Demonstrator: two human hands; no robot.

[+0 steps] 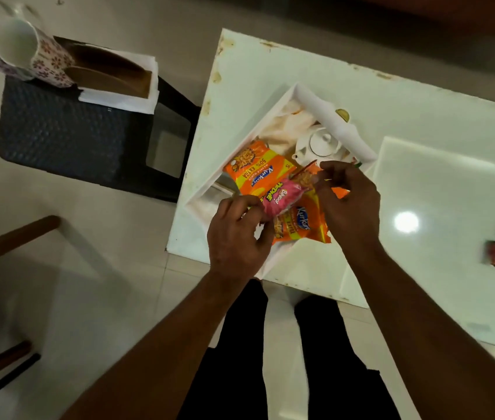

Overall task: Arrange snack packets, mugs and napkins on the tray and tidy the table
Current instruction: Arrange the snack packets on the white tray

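Two packets go in the tray (325, 107).
Left grip (240, 237) pinches pink packet (282, 198), right grip (349, 201) an orange one (305, 177); lay them flat.

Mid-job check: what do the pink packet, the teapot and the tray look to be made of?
Pink packet: probably thin plastic film, glossy; it crinkles and catches the light.
Teapot: likely glazed white ceramic, judging by its smooth, even sheen, though plastic is possible.
Tray: white, matte, with stiff straight walls. It could be painted wood or plastic; the look does not settle it.
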